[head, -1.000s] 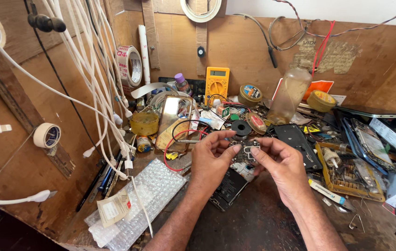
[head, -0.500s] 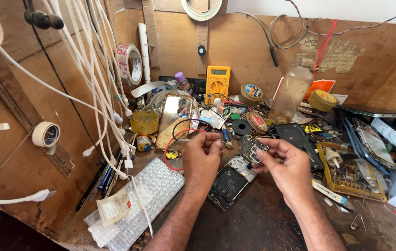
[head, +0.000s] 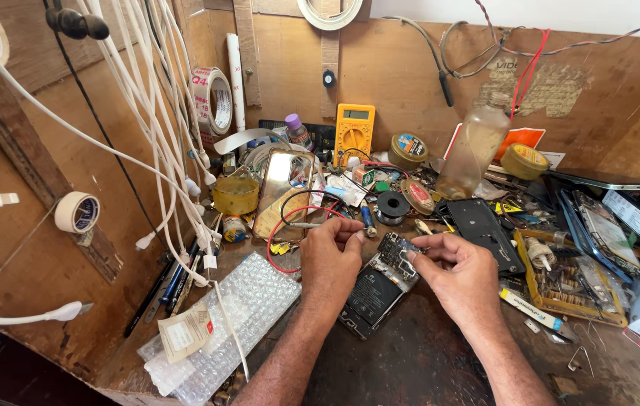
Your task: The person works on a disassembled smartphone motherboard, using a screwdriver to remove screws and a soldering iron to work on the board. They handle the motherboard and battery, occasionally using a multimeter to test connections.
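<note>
Phone: an opened phone (head: 377,289) with its back cover off lies flat on the tabletop (head: 425,361) at the centre of the frame, tilted, dark battery below, bare circuit board at its upper end.
Right hand: the right hand (head: 461,277) is pinched at the upper right corner of the board, thumb and forefinger closed on a small part there; which part is too small to tell.
Left hand: the left hand (head: 331,259) rests at the phone's upper left edge, fingers curled together, tips touching near a thin wire.
Handling: probably light, stiff and fragile; best held by the outer frame edges, not the exposed board.
Around: bubble wrap (head: 222,323) lower left, a yellow meter (head: 354,131) upper centre, white cables (head: 162,135) hanging upper left.
</note>
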